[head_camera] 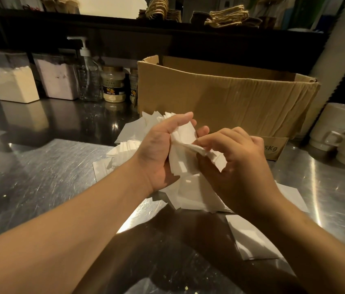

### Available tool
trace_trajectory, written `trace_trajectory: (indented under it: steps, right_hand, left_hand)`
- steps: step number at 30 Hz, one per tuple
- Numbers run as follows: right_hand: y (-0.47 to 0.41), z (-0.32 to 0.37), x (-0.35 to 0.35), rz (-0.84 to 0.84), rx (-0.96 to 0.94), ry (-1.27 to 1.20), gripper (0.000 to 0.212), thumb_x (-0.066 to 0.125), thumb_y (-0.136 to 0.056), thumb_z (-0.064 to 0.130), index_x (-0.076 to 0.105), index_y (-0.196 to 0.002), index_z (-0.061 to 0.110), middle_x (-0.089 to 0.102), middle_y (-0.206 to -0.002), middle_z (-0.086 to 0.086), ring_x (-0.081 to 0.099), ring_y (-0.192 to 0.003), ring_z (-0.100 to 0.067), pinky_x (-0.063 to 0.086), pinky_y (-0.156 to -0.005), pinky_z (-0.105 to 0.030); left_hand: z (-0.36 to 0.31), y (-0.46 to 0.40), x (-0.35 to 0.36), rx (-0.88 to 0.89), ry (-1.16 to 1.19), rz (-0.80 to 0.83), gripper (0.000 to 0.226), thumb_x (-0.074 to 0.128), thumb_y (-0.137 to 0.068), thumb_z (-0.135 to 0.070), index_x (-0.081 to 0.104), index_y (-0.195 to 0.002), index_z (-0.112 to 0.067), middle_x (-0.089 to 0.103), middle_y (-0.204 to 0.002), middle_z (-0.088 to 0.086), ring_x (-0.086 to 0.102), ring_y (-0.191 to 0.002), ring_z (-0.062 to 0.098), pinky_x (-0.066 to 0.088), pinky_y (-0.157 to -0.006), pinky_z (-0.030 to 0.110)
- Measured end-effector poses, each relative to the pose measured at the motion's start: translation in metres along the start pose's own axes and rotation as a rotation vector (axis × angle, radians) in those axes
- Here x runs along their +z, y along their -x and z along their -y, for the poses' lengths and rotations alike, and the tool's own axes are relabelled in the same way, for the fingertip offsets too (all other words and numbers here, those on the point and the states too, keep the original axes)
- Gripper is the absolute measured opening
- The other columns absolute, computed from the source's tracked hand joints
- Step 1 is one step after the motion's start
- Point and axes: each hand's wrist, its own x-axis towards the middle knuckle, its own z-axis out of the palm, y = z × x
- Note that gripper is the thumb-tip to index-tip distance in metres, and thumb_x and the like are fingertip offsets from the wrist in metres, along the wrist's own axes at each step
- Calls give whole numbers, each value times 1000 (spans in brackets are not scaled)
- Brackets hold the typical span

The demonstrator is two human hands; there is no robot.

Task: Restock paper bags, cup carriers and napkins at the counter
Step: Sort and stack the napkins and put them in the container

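Napkins (185, 145) sit bunched in the left hand (159, 149), its fingers curled round the wad above the counter's middle, with loose ones heaped on the steel below. They look light, soft and easily torn, best taken by the stack's edges. Further right, the right hand (237, 158) pinches one sheet. A cardboard box (220, 96) stands toward the far edge; the scratched, shiny counter (40, 177) sits in a dim room.
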Motion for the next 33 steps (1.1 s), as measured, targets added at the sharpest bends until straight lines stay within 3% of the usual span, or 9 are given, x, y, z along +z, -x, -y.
trace_trajectory:
  steps: [5,8,11,14,17,24,26,29,33]
  right_hand:
    - [-1,4,-8,180,14,-81,27,56,-87,64,65,-103,44,60,-114,24,45,-112,-5,23,-93,-32]
    - [-3,8,-12,290,147,-209,41,50,-79,82,54,-101,49,45,-113,28,44,-109,2,35,-90,-24]
    - [-4,15,-10,303,234,-257,41,65,-74,73,44,-96,46,40,-107,27,47,-100,8,45,-69,-7]
    - [-4,15,-10,292,230,-245,34,73,-81,53,46,-100,44,40,-109,23,45,-101,8,39,-76,1]
    - [-5,10,-12,293,161,-228,41,71,-76,60,48,-106,45,39,-117,20,39,-108,0,40,-84,-12]
    - [-7,-8,-17,257,-95,-96,107,72,-56,82,21,-142,44,22,-145,13,36,-131,-19,40,-107,-52]
    - [-8,-10,-19,302,-112,-159,99,70,-60,84,29,-142,46,23,-147,13,32,-135,-19,44,-106,-49]
    - [-8,-12,-19,202,-67,-336,57,56,-80,76,47,-130,49,36,-135,16,37,-132,-17,50,-100,-39]
    - [-11,-15,-15,36,-12,-253,34,51,-91,62,53,-122,46,43,-121,18,45,-117,-14,51,-95,-46]
  left_hand:
    - [0,-1,-1,47,-1,10,40,71,-80,-36,64,-115,-17,66,-94,4,64,-90,22,53,-91,45]
    - [2,-2,1,98,9,-21,26,72,-83,-33,71,-104,-18,64,-93,4,62,-95,24,49,-101,51]
    - [3,-1,3,120,8,-21,33,76,-82,-31,65,-109,-17,65,-95,6,62,-101,28,55,-96,53]
    - [4,-2,3,116,68,44,43,78,-78,-23,60,-117,-18,67,-102,8,65,-102,30,56,-90,54]
    - [3,-1,1,94,57,66,54,75,-76,-13,57,-126,-18,67,-103,9,64,-103,30,52,-99,56]
    - [-1,5,-4,-74,-101,238,34,62,-75,-11,66,-109,-15,69,-92,9,67,-84,25,59,-74,40]
    - [-1,6,-4,-88,-136,294,33,60,-73,-8,65,-105,-15,68,-89,10,67,-82,25,59,-72,40]
    - [-2,8,-5,-115,-222,306,40,57,-69,-6,64,-108,-13,66,-93,11,66,-86,25,57,-80,45]
    - [-3,12,-3,-47,-437,273,42,59,-68,-7,67,-107,-19,69,-92,9,67,-90,23,55,-90,51]
